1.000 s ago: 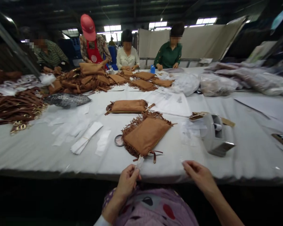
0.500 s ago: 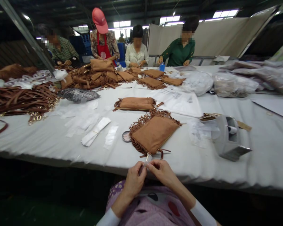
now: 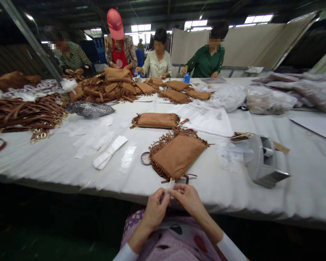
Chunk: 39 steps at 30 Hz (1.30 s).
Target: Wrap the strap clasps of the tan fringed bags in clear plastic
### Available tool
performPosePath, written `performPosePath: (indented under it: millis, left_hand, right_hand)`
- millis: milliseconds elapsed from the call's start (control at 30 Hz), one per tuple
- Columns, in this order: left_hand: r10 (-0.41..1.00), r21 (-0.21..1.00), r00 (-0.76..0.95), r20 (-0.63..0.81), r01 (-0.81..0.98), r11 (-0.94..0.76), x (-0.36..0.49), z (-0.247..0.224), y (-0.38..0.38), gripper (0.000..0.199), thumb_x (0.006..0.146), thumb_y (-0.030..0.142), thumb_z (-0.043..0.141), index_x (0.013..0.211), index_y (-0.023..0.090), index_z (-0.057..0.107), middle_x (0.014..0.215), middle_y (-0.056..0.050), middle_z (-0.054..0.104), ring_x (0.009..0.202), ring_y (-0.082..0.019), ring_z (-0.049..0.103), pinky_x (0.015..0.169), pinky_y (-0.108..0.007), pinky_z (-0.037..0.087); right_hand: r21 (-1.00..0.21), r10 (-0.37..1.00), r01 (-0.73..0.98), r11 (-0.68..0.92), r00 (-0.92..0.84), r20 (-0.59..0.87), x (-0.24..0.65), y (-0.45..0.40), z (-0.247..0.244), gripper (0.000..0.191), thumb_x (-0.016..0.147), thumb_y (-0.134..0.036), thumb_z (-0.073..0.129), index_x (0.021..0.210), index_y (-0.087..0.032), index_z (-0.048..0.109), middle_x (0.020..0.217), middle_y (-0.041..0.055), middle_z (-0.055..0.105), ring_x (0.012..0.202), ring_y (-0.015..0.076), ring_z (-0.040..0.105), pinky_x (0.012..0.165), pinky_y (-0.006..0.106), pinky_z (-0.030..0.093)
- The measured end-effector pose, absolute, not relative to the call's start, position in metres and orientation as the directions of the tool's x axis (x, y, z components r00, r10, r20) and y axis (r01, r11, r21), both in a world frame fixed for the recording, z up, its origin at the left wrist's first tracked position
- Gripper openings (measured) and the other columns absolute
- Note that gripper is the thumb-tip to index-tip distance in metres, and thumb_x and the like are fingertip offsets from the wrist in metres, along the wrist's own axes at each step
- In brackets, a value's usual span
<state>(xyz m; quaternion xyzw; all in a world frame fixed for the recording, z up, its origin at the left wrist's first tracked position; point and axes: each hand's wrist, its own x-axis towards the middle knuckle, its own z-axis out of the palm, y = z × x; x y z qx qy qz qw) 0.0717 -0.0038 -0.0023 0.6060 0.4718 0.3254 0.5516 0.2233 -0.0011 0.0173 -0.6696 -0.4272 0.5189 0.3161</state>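
Note:
A brown fringed suede bag [image 3: 180, 154] lies flat before me, its near corner pointing at my hands. A metal clasp at that corner has a small whitish strip [image 3: 171, 184] around or along it; whether it is film or paper I cannot tell. My left hand [image 3: 155, 208] is closed, thumb and fingers pinching the lower end of this strip. From the other side, the fingertips of my right hand [image 3: 188, 199] pinch the same strip. A second fringed bag [image 3: 156, 120] lies just beyond. Beside the near bag's left edge is a round dark-rimmed item [image 3: 145, 158].
White paper strips [image 3: 110, 153] and clear film pieces [image 3: 127, 159] lie left. A grey tape dispenser [image 3: 268, 166] stands right. Brown straps [image 3: 29, 112], piled bags [image 3: 108, 87] and plastic-wrapped bundles [image 3: 268, 98] lie farther off. Several people work across the table [image 3: 233, 192].
My fingers have shifted slightly on the strip, and more of it shows near the clasp. Across the table, a person in a white top has reached out a hand to the side.

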Motion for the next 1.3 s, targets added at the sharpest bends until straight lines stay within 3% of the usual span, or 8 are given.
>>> performPosePath:
  millis: [200,367,467,600,767,967,1133,1300]
  left_hand:
    - [0.897,0.957,0.335,-0.288,0.142,0.254,0.078,-0.005,-0.006,0.031,0.084,0.048,0.045,0.082,0.018,0.051,0.059,0.005,0.053,0.038,-0.007,0.035,0.039,-0.02,0.026]
    - [0.996,0.91,0.084,-0.023,0.415,-0.014,0.079,-0.002,-0.014,0.033,0.083,0.04,0.052,0.111,0.021,0.051,0.07,-0.002,0.065,0.062,-0.018,0.06,0.061,-0.027,0.043]
    - [0.978,0.824,0.177,0.11,0.533,-0.19,0.076,0.002,-0.018,0.029,0.087,0.033,0.046,0.112,0.024,0.058,0.092,-0.01,0.069,0.083,-0.023,0.064,0.075,-0.032,0.044]
    - [0.965,0.772,0.24,0.104,0.592,-0.23,0.076,0.007,-0.017,0.029,0.089,0.031,0.042,0.105,0.024,0.065,0.09,-0.011,0.07,0.084,-0.023,0.064,0.077,-0.032,0.044]
    - [0.983,0.878,0.179,-0.041,0.477,-0.05,0.079,0.011,-0.009,0.025,0.085,0.036,0.049,0.096,0.022,0.066,0.082,-0.006,0.071,0.074,-0.02,0.064,0.07,-0.029,0.045]
    - [0.911,0.931,0.244,-0.333,0.237,0.277,0.076,0.003,0.004,0.038,0.078,0.052,0.054,0.083,0.015,0.062,0.051,0.004,0.054,0.035,-0.008,0.044,0.036,-0.02,0.03]
    - [0.88,0.929,0.3,-0.369,0.086,0.361,0.076,-0.005,0.012,0.035,0.072,0.05,0.06,0.075,0.015,0.055,0.046,0.008,0.047,0.031,-0.004,0.034,0.032,-0.018,0.021]
    - [0.818,0.867,0.341,-0.463,-0.017,0.498,0.077,-0.003,0.013,0.036,0.069,0.05,0.062,0.078,0.015,0.054,0.051,0.006,0.055,0.028,-0.001,0.029,0.031,-0.018,0.015]
  right_hand:
    - [-0.902,0.902,0.043,-0.43,-0.031,-0.431,0.224,-0.004,0.014,0.037,0.067,-0.05,0.067,0.057,-0.016,0.053,0.042,-0.0057,0.048,0.038,0.0063,0.039,0.038,0.019,0.031]
    - [-0.897,0.898,0.049,-0.44,0.051,-0.437,0.219,-0.005,0.009,0.035,0.067,-0.047,0.066,0.056,-0.018,0.05,0.04,-0.0068,0.045,0.037,0.0063,0.036,0.037,0.019,0.028]
    - [-0.895,0.897,0.067,-0.442,0.058,-0.438,0.218,-0.005,0.008,0.036,0.067,-0.048,0.065,0.054,-0.019,0.049,0.04,-0.0069,0.043,0.038,0.0069,0.035,0.037,0.02,0.027]
    - [-0.911,0.92,0.123,-0.393,0.052,-0.39,0.22,-0.005,0.006,0.037,0.069,-0.049,0.063,0.052,-0.019,0.048,0.04,-0.0065,0.042,0.038,0.0074,0.034,0.037,0.021,0.024]
    - [-0.928,0.949,0.197,-0.315,0.042,-0.313,0.225,-0.006,0.004,0.037,0.071,-0.05,0.061,0.054,-0.019,0.05,0.044,-0.0058,0.043,0.042,0.0092,0.037,0.041,0.023,0.025]
    - [-0.947,0.965,0.214,-0.238,-0.06,-0.256,0.231,-0.007,0.011,0.035,0.074,-0.047,0.06,0.057,-0.016,0.056,0.05,-0.0043,0.046,0.049,0.0099,0.038,0.046,0.023,0.027]
    - [-0.963,0.937,0.11,-0.248,-0.225,-0.267,0.235,-0.009,0.018,0.021,0.073,-0.035,0.06,0.076,-0.016,0.068,0.062,-0.0022,0.056,0.054,0.0105,0.04,0.049,0.022,0.03]
    - [-0.965,0.945,0.124,-0.23,-0.207,-0.252,0.233,-0.009,0.022,0.02,0.073,-0.031,0.059,0.078,-0.016,0.071,0.066,-0.0002,0.061,0.058,0.0129,0.047,0.053,0.023,0.036]
